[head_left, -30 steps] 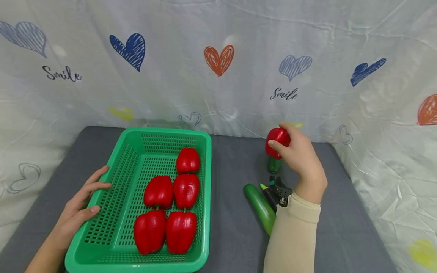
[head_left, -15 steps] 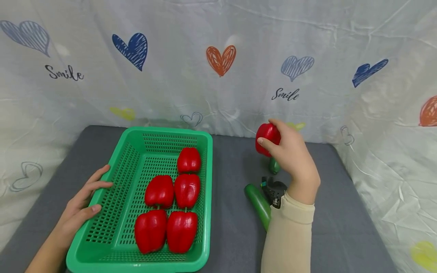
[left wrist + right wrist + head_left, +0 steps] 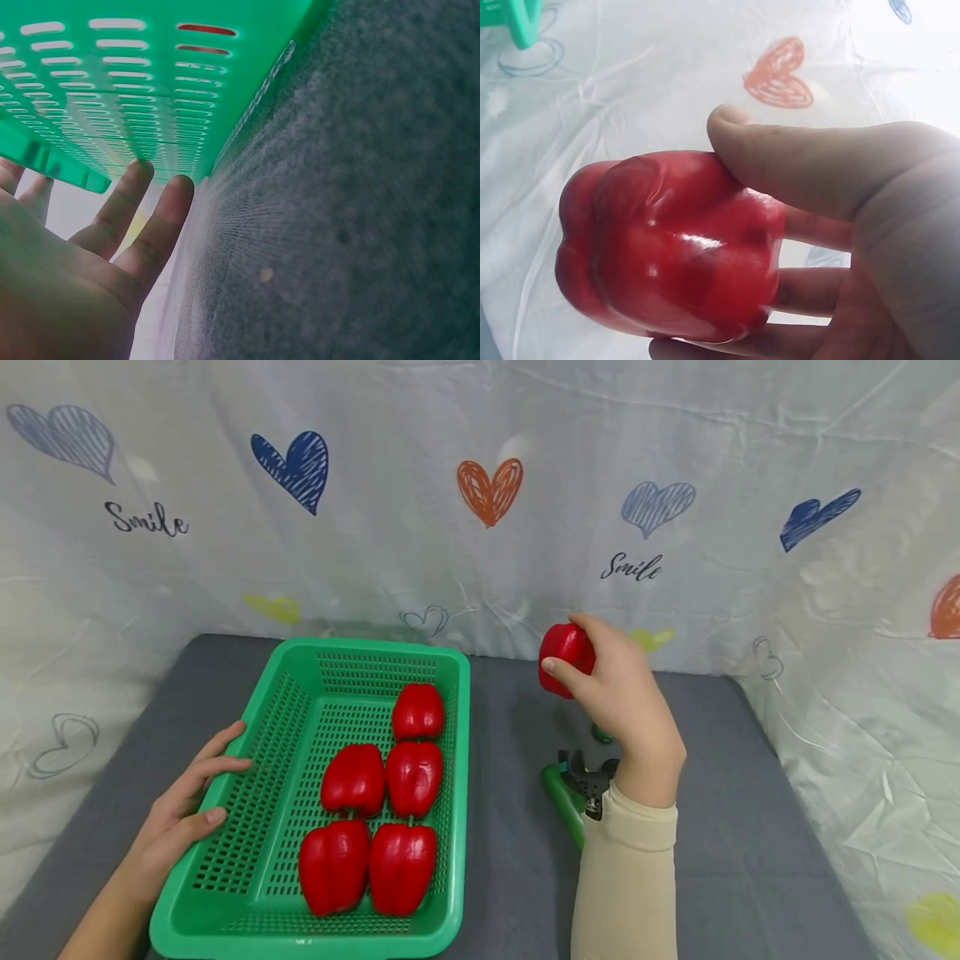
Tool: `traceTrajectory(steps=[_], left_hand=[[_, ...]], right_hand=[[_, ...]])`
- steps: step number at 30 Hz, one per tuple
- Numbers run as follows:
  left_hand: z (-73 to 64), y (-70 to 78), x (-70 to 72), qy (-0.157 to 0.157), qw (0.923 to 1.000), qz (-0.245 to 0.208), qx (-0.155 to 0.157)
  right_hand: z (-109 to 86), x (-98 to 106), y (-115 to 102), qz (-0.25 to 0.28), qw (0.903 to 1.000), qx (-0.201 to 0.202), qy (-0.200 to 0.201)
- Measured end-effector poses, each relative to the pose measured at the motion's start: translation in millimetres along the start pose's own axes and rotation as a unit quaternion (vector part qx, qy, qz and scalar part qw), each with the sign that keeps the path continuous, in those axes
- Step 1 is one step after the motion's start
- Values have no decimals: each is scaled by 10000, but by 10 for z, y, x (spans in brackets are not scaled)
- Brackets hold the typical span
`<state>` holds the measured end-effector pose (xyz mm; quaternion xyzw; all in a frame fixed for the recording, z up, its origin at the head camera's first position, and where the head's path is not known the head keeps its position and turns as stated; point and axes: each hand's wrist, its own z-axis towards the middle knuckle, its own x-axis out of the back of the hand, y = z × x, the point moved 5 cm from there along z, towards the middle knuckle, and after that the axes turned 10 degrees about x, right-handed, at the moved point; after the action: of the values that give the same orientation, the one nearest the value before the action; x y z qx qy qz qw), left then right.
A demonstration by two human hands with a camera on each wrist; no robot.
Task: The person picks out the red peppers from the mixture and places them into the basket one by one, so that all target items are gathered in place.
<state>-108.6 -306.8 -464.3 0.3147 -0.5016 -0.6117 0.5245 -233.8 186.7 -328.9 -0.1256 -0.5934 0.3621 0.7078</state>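
Note:
In the head view my right hand (image 3: 618, 689) holds a red bell pepper (image 3: 564, 658) above the grey table, to the right of the basket. The right wrist view shows the pepper (image 3: 679, 247) between the thumb and the fingers. My left hand (image 3: 176, 810) rests at the left rim of a green plastic basket (image 3: 463, 777), its fingers straight and the thumb lying over the rim. Two of its fingers (image 3: 161, 221) stretch along the outer wall in the left wrist view. Several red bell peppers (image 3: 416, 777) lie inside, mostly toward the basket's right side.
A long green vegetable (image 3: 564, 802) lies on the table (image 3: 517, 860), partly hidden by the right forearm and the black wrist camera (image 3: 588, 781). The end of another green vegetable (image 3: 601, 735) shows below the right hand. A white curtain (image 3: 390, 543) hangs behind.
My right hand has carried the bell pepper leftward and slightly up, away from the green vegetable beneath it. The left hand stays at the basket rim, and the view has shifted a little.

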Motion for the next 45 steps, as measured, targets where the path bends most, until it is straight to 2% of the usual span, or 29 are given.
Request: traceTrajectory(steps=[5,12,24,37,45], left_hand=[[9,-7,-2,-1,10000,10,54],[-1,-25,3,-11,10000,8,68],[28,-19,-12,-15,10000,59,-8],[28,-11,-14,2,10000,28,-30],[1,9,-6,40,9999,113,63]], right_hand=[[20,-23,-53,-61,9998,145,126],[72,-105,-186,-48,9979,608,222],[113,-225,-378,-43,9959,850,316],[217,-506,-619,-158,9896,1407,266],[220,-609,-769,-156,9805,1929,340]])
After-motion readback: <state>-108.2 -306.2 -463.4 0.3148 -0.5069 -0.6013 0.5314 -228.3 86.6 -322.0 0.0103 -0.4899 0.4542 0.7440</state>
